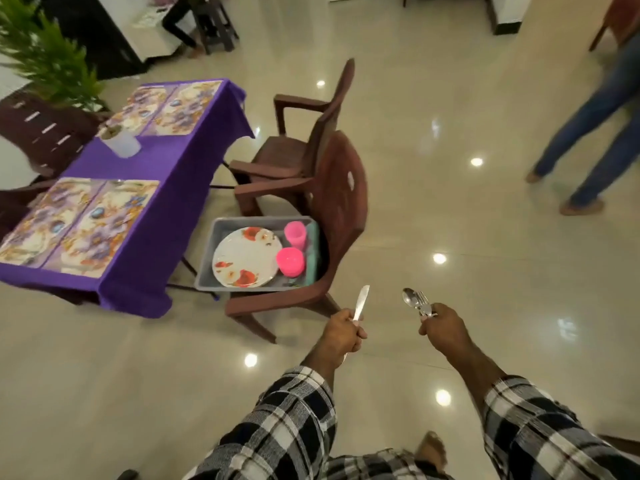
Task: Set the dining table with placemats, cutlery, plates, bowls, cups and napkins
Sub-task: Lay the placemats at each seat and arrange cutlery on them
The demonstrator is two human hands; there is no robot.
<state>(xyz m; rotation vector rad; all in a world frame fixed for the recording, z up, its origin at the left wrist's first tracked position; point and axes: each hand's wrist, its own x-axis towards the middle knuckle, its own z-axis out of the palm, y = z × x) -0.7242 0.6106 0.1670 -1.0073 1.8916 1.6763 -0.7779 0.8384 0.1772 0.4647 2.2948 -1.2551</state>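
Both arms in checked sleeves, held out over glossy tile floor [450, 220]. Left hand [341, 332] is a closed fist round the handle of a table knife [361, 302], blade pointing up and away. Right hand [441, 329] grips a bunch of cutlery [419, 303]: a spoon bowl and fork tines stick out above the fingers; can't tell how many pieces.

Just beyond the hands: brown plastic chair [341, 202], with a grey tub [207, 271] sitting on its seat. In the tub: white plate with red flowers [244, 259], two pink cups [291, 260] beside it on the right, something teal against the tub's right wall, too blurred to name.

Second brown chair [311, 133] behind the first, touching or nearly so.

Left of the chairs: table with purple cloth [156, 168]. Two floral placemats [79, 225] side by side at the near end, two more [169, 109] at the far end. Between the pairs, a small white pot [121, 143] with a plant.

Far left: green foliage [45, 53]. Far right: another person's legs in jeans [595, 133], blurred.
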